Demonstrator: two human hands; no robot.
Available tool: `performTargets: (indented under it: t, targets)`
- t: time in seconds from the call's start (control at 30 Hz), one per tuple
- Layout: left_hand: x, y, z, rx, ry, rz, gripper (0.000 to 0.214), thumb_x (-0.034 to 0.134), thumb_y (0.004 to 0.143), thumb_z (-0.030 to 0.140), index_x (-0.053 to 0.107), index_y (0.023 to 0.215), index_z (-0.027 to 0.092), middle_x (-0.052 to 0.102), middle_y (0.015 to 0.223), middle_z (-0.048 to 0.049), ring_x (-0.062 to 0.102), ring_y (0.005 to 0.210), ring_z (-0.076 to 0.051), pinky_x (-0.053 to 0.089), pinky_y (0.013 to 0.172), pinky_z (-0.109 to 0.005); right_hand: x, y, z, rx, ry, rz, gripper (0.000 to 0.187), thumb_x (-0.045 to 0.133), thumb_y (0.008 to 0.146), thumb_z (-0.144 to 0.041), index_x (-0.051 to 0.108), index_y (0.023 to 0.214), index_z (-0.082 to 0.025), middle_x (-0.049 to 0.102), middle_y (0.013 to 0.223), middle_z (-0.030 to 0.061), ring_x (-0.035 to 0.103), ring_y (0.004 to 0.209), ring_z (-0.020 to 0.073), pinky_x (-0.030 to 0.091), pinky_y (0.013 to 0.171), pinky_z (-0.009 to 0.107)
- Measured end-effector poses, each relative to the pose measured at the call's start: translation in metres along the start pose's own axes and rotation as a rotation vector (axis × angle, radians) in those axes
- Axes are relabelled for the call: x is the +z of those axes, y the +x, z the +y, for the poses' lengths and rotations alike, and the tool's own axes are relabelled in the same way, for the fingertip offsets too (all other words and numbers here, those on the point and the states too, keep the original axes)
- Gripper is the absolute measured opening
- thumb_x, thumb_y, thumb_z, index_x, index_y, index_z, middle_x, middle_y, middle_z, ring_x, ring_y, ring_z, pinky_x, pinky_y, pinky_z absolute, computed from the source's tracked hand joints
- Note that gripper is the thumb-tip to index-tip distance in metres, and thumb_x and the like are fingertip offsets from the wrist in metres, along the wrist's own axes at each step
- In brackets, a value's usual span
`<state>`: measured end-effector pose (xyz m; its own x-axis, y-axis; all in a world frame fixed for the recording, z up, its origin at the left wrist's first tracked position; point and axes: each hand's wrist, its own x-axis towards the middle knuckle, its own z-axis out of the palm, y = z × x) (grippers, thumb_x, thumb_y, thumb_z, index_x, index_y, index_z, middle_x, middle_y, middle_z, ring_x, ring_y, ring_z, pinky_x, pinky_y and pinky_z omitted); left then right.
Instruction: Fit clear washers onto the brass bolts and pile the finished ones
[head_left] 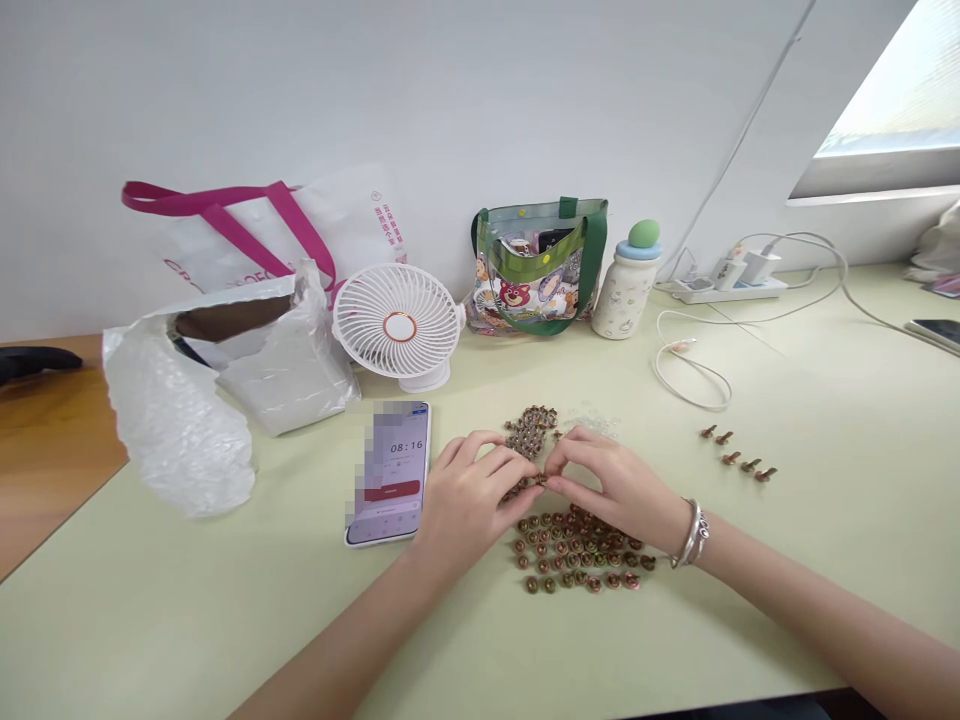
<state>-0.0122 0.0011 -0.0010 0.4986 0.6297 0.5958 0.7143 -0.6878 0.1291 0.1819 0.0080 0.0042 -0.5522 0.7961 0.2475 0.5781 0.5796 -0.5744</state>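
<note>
Coppery metal piece sits pinched between opposing fingertips. Left of them lies a phone; next, the left hand, thumb and finger closed on the piece — a coppery cluster just beyond, rows of round-headed parts just nearer — then the right hand, likewise pinching it; well right of the fingers, five loose screws.

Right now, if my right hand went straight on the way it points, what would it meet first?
Your right hand would probably meet your left hand, just past the small metal piece; depth is unclear.
</note>
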Motion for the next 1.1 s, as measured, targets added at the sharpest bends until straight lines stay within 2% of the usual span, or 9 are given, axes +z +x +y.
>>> performTargets:
  t: [0.13,0.37,0.57,0.7,0.83,1.1]
  targets:
    - [0.001,0.000,-0.002,0.002,0.002,-0.023,0.008,0.059,0.080,0.031,0.062,0.080,0.024,0.068,0.080,0.0044,0.054,0.094,-0.019,0.040,0.079,-0.032,0.001,-0.001,0.001,-0.036,-0.052,0.039,0.004,0.054,0.082,-0.022,0.053,0.086,-0.020,0.061,0.082,0.0036,0.055,0.081,0.0182,0.046,0.069,0.032]
    - [0.003,0.000,0.000,-0.009,0.004,0.012,0.005,0.060,0.078,0.028,0.062,0.076,0.023,0.067,0.075,0.0053,0.055,0.092,-0.019,0.040,0.077,-0.031,0.002,-0.001,0.006,-0.270,-0.284,0.202,0.003,0.053,0.083,-0.021,0.056,0.084,-0.019,0.062,0.081,0.0040,0.056,0.085,0.0177,0.043,0.074,0.032]
    - [0.003,0.000,0.004,-0.015,-0.025,-0.005,0.004,0.059,0.074,0.024,0.060,0.072,0.022,0.066,0.072,0.0053,0.055,0.090,-0.019,0.041,0.075,-0.031,0.000,-0.001,0.008,-0.330,-0.316,0.161,0.003,0.053,0.082,-0.021,0.055,0.085,-0.020,0.061,0.080,0.0031,0.055,0.084,0.0170,0.042,0.072,0.030]
    - [0.002,0.001,0.003,-0.030,-0.032,-0.010,0.003,0.057,0.072,0.022,0.060,0.072,0.022,0.066,0.072,0.0052,0.054,0.090,-0.020,0.042,0.075,-0.032,0.000,-0.002,0.007,-0.373,-0.344,0.183,0.003,0.050,0.082,-0.018,0.054,0.083,-0.019,0.060,0.077,0.0039,0.055,0.079,0.0161,0.042,0.069,0.029]
    - [0.000,0.001,0.001,-0.052,-0.031,-0.019,0.005,0.057,0.074,0.022,0.061,0.073,0.022,0.067,0.073,0.0046,0.054,0.090,-0.020,0.042,0.075,-0.033,-0.010,0.000,0.014,-0.303,-0.391,0.179,0.005,0.048,0.084,-0.019,0.054,0.084,-0.020,0.061,0.080,0.0044,0.055,0.080,0.0161,0.041,0.070,0.029]
    - [0.000,0.002,0.001,-0.062,-0.047,-0.043,0.008,0.055,0.077,0.024,0.061,0.072,0.022,0.067,0.075,0.0035,0.054,0.086,-0.019,0.042,0.072,-0.032,-0.028,0.004,0.055,0.003,-0.598,0.094,0.008,0.050,0.083,-0.022,0.057,0.084,-0.020,0.065,0.084,0.0060,0.051,0.091,0.0233,0.041,0.072,0.034]
